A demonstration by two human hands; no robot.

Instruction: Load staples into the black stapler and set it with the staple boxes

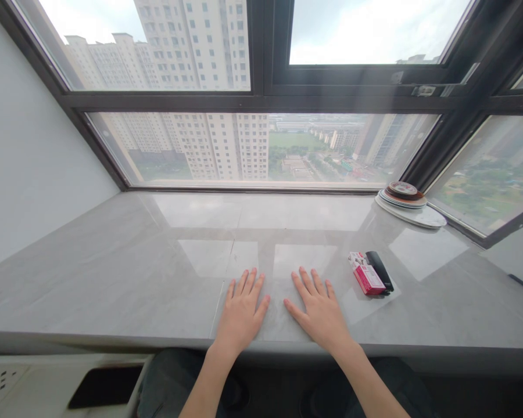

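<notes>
My left hand (pixel 242 313) lies palm down on the grey marble-look window sill (pixel 113 284), fingers spread and nothing in it. To its right my right hand (pixel 320 307) rests flat the same way, a gap between the two thumbs. Nearest to the right hand is a small pink and white box (pixel 366 274), farther right on the sill. A black, flat, elongated object (pixel 380 271) lies against the box's right side; its kind is unclear.
A stack of round plates or mats (pixel 412 206) sits in the far right corner by the dark window frame (pixel 253 101). Below the sill's front edge, at lower left, a dark phone-like slab (pixel 107 386) lies on a white surface (pixel 35 383). My knees are under the sill.
</notes>
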